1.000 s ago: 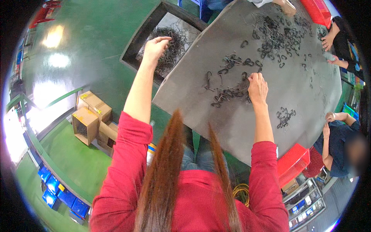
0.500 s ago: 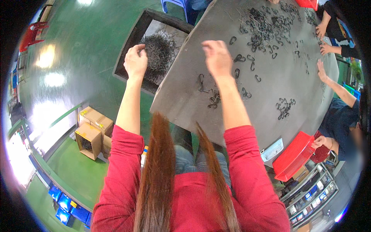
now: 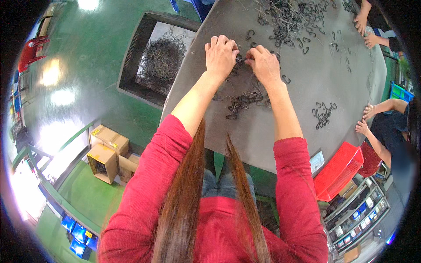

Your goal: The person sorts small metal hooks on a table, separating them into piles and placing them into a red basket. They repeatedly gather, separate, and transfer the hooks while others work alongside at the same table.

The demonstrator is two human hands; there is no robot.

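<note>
Over the grey table (image 3: 302,101), my hands are close together. My left hand (image 3: 220,56) has its fingers curled, with a black metal hook (image 3: 239,62) at its fingertips. Just to the right, my right hand (image 3: 265,65) is closed, thumb and fingers bent toward that hook; whatever lies between them is too small to make out. Below both hands lies a small cluster of black hooks (image 3: 241,101) mixed with thin wire pieces. A larger heap of similar hooks (image 3: 291,22) spreads at the far side, and another small pile (image 3: 324,115) sits to the right.
On the floor left of the table stands a black crate (image 3: 127,65) with a tangle of wire pieces (image 3: 162,57). A red basket (image 3: 340,168) is at the right table edge. Co-workers' hands (image 3: 366,118) rest along the right edge. Cardboard boxes (image 3: 103,160) stand lower left.
My left hand has moved right, from over the crate to over the table beside my right hand. The right hand has shifted slightly right and down. A co-worker's hands have come together at the right edge.
</note>
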